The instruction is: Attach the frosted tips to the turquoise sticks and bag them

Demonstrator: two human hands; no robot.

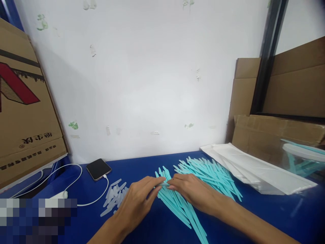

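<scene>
My left hand and my right hand meet over a loose pile of turquoise plastic sticks. Both are closed, and their fingertips pinch a slim pale turquoise stick held crosswise between them. Fingers cover much of it, so I cannot make out its ends. Just left of my left hand lies a small heap of translucent plastic caps, partly hidden by that hand. Beyond my right hand a larger heap of turquoise sticks spreads over the blue table.
A phone with a white charging cable lies at the back left. White plastic bags rest on the right, beside a clear bag of turquoise pieces. Cardboard boxes flank the table, and a white wall rises behind.
</scene>
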